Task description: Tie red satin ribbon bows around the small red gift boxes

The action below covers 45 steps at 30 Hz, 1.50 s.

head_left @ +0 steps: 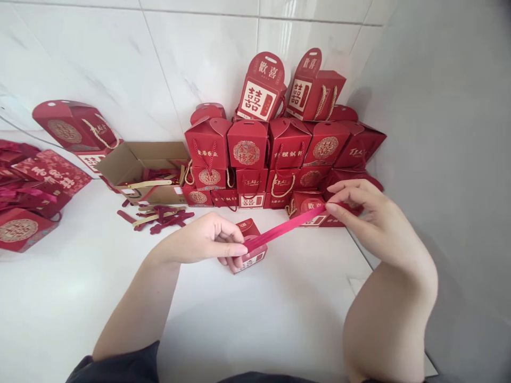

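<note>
Red ribbon (287, 227) runs taut and slanting between both hands above the white table (80, 298); the left hand (207, 239) pinches its lower end between thumb and fingertips, right over a small red box (251, 260) that lies on the table against those fingers; the right hand (371, 213) pinches the upper end, its other fingers loosely curled. Behind stands a pile of red gift boxes (287, 143) against the wall, with an open cardboard carton (136, 165) and loose strips (159, 217) to the left

A packing workspace: tiled wall (199, 53), stacked red gift boxes (247, 143).
</note>
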Tool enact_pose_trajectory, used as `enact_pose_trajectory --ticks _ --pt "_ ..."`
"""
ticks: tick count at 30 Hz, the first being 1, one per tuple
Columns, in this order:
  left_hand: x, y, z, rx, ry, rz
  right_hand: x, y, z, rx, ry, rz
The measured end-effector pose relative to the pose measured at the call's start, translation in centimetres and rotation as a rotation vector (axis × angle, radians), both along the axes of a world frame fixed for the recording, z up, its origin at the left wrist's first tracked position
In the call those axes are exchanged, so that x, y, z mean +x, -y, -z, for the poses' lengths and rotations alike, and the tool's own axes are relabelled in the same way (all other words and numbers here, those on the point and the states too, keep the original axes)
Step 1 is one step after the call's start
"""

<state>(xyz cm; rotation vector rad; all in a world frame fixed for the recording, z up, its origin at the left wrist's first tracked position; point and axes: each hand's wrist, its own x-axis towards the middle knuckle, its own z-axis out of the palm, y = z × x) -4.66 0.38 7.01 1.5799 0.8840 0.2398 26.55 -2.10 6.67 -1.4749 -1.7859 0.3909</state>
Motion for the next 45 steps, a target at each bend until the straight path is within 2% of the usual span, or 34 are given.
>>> enact_pose_trajectory --ticks 3,7,10,15,19,22,25,30,33,36,38,40,42,45 --pt "0.0 0.2 -0.1 -0.052 -0.003 0.002 0.8 0.2 -0.1 -0.014 -0.179 -0.011" --pt "-0.2 0.2 -0.1 -0.091 -0.055 0.023 1.4 0.2 0.0 0.085 -0.583 0.018" --pt "-0.4 0.0 0.0 -0.065 -0.106 0.098 1.5 -0.3 0.1 0.168 -0.834 0.078" --pt "-0.4 -0.2 0.2 0.033 -0.204 0.279 1.8 -1.5 0.3 0.343 -1.114 0.177" --pt "-0.4 -0.4 0.4 0.167 -0.209 0.350 2.1 -2.1 0.2 0.310 -1.376 0.159" --pt "-0.5 -0.6 0.7 0.180 -0.260 0.392 2.2 -2.6 -0.1 0.305 -1.585 0.204" --pt "-0.7 -0.7 0.9 0.140 -0.296 0.419 1.8 -3.0 -0.2 0.356 -1.685 0.289" --pt "0.0 -0.5 0.8 0.125 -0.366 0.453 0.9 -3.1 -0.1 0.450 -1.758 0.211" --pt "0.6 -0.3 0.9 0.159 -0.371 0.452 0.8 -3.0 -0.2 0.444 -1.811 0.228" --pt "0.7 -0.4 1.1 0.185 -0.310 0.503 1.3 -3.5 0.2 0.443 -1.834 0.248" --pt "0.9 -0.5 1.2 0.195 -0.214 0.584 1.6 -4.6 1.3 0.451 -1.797 0.262" --pt "1.3 -0.5 1.2 0.225 -0.086 0.681 1.6 -6.2 3.0 0.444 -1.693 0.284" --pt "2.1 -0.2 1.2 0.310 0.051 0.758 1.1 -7.9 4.9 0.440 -1.486 0.366" --pt "3.1 0.5 0.7 0.490 0.264 0.830 -0.3 -9.2 7.1 0.417 -0.900 0.420"
